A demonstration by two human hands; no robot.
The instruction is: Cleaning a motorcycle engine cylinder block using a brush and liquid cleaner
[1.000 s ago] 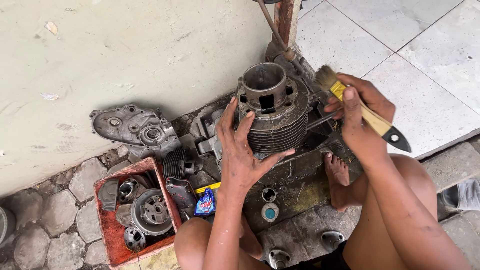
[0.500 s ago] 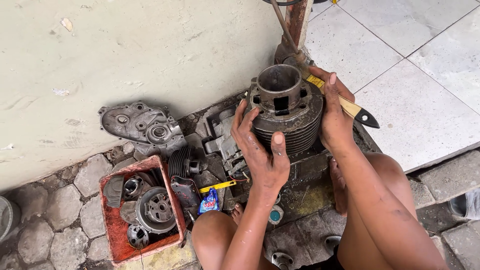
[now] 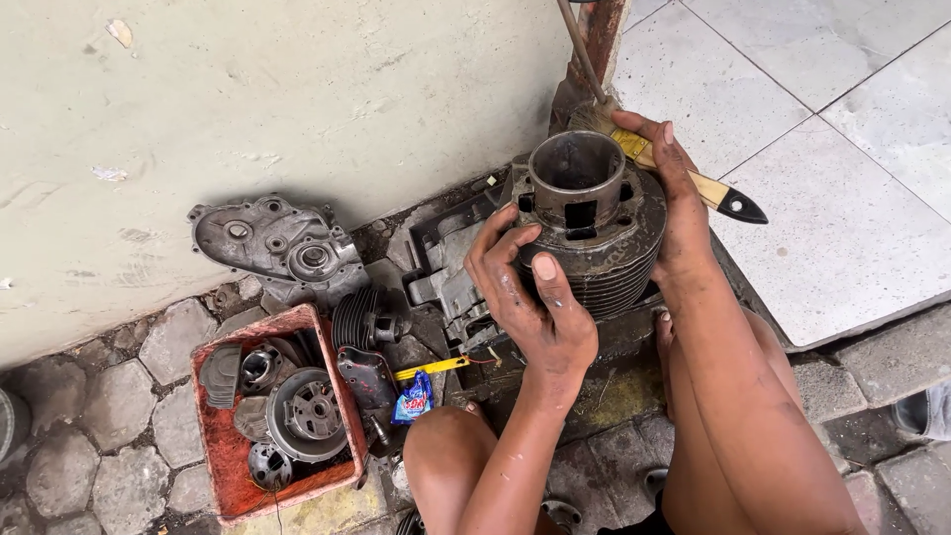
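A: Where's the cylinder [image 3: 592, 228] relative to the hands?

B: Dead between them. Left hand [image 3: 530, 297] wraps the near-left side, thumb up on the fins, fingers [image 3: 500, 238] curled over the top flange. Right hand [image 3: 682, 203] presses flat on the far-right side.

A: Axis?

B: Bore axis close to upright, open sleeve tilted slightly toward me. Fins run round it, so both palms sit across the fins.

A: Right hand free?

B: No. It's closed on a brush [image 3: 674, 168], pinned between palm and cylinder. Handle sticks out right, away from the body; bristles point back-left, just behind the sleeve, near the rusty post [image 3: 599, 40].

A: Which hand's closer to the bore?

B: I'd say left; its fingertips are at the flange edge. The right is lower on the barrel.

A: What's under it?

B: Looks like a crankcase [image 3: 446, 267] just left of the left hand; contact below is hidden. Red tray [image 3: 223, 466] of parts sits well left, a cover plate [image 3: 272, 243] beyond it by the wall.
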